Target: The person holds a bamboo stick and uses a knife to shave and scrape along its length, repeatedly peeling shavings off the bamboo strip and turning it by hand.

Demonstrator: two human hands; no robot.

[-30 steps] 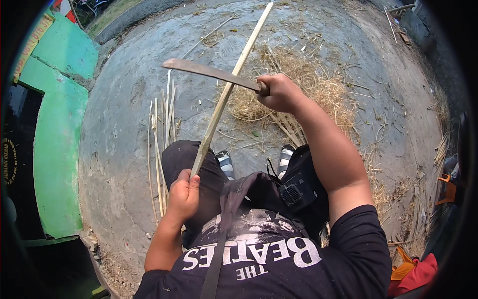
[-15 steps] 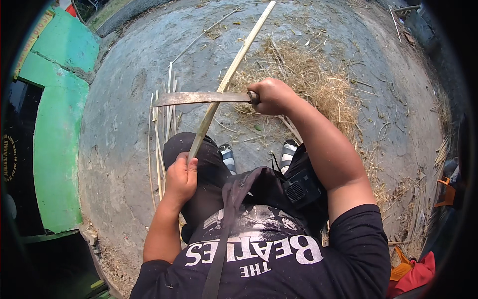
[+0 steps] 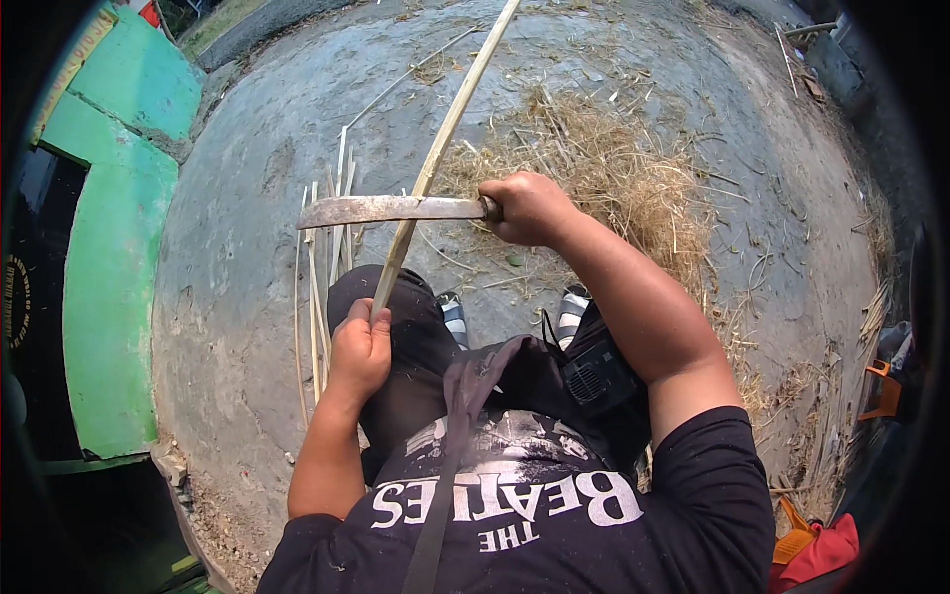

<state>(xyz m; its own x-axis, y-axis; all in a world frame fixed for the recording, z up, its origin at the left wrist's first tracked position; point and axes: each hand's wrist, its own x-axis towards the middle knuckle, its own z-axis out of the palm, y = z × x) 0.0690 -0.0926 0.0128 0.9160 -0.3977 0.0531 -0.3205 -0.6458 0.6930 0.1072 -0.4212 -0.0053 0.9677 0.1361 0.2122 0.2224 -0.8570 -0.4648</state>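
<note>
My left hand (image 3: 361, 351) grips the near end of a long pale strip, likely bamboo (image 3: 450, 124), above my left thigh. The strip slants up and away to the right, past the top of the picture. My right hand (image 3: 529, 208) is closed around the handle of a machete (image 3: 366, 210). Its broad, worn blade points left and lies across the strip, a short way beyond my left hand. Whether the edge bites into the strip cannot be made out.
Several thin strips (image 3: 319, 297) lie on the concrete ground (image 3: 233, 247) at my left. A heap of curly shavings (image 3: 614, 178) spreads ahead, right of centre. A green wall (image 3: 114, 297) stands at far left. An orange-handled thing (image 3: 881, 391) and red cloth (image 3: 831, 554) lie at right.
My right hand and the machete have moved slightly nearer to me and left along the strip. The strip's far end has swung a little left. My left hand keeps its hold.
</note>
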